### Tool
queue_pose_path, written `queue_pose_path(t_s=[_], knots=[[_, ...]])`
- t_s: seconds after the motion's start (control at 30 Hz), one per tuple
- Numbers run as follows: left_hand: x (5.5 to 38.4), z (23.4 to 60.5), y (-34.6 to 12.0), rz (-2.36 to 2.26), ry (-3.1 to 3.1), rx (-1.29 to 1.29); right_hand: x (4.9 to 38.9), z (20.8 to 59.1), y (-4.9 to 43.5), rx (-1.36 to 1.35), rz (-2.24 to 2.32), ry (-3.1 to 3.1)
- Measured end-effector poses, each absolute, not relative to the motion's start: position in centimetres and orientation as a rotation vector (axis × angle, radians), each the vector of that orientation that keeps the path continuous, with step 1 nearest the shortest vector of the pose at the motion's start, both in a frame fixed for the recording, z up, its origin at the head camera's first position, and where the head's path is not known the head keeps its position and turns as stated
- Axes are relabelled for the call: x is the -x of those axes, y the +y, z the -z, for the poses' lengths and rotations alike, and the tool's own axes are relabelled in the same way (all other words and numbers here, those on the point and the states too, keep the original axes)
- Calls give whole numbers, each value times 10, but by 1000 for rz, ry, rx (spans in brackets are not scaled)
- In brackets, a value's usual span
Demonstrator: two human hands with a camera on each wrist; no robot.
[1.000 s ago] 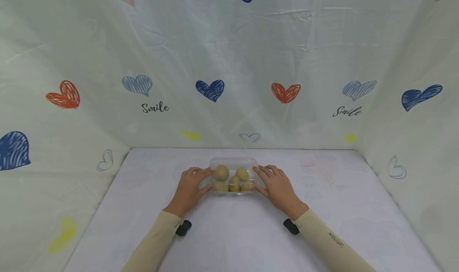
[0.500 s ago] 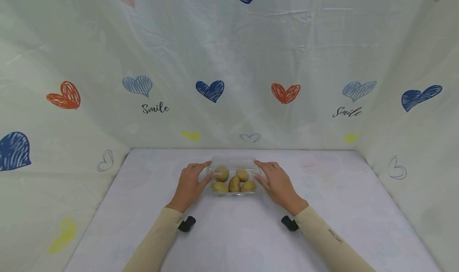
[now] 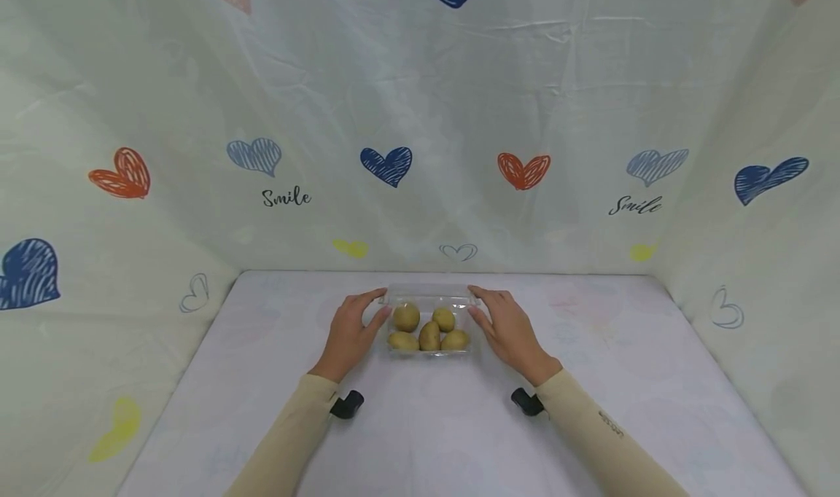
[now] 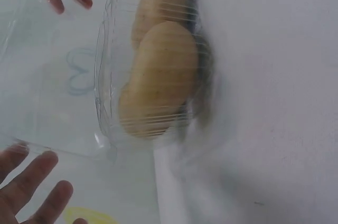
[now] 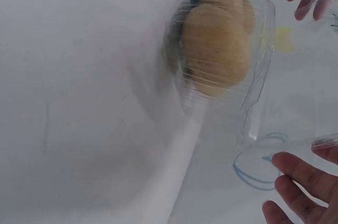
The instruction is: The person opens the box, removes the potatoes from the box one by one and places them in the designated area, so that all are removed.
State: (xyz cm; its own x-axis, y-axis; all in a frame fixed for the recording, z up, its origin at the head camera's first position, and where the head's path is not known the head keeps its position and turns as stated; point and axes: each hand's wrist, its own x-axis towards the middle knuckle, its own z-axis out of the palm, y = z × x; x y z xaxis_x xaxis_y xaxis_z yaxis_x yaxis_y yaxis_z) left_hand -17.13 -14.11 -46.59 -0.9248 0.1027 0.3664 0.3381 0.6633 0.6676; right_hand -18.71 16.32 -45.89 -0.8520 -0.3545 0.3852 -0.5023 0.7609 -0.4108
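Observation:
A clear plastic container (image 3: 429,353) sits near the table's back edge with several potatoes (image 3: 429,335) inside. Its hinged lid (image 3: 429,291) is raised and tilted toward the back wall. At the lid's left side my left hand (image 3: 346,334) holds the edge between thumb and fingers; my right hand (image 3: 513,334) does the same on the right. The left wrist view shows fingers (image 4: 34,182) at the lid's edge and a potato (image 4: 166,65) through the ribbed wall. In the right wrist view, fingers (image 5: 303,179) meet the other edge; the thumbs are mostly hidden.
A pale cloth covers the table (image 3: 420,424). Behind it hangs a white curtain (image 3: 459,103) printed with hearts and "Smile", which also runs down both sides. Black wrist cameras (image 3: 348,405) sit at the cuffs of the beige sleeves (image 3: 289,439).
The lid has swung up and back off the potatoes, which now show more plainly. Both hands have moved toward the back with it. The container's base has stayed in place.

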Motion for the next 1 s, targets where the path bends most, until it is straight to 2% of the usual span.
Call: queue_pose_path(t_s=[0.57, 1.0], knots=[[165, 483, -138, 1530, -2614, 131, 200, 449, 155, -453, -909, -2711], [162, 477, -130, 1990, -2435, -195, 208, 449, 151, -415, -986, -2669]])
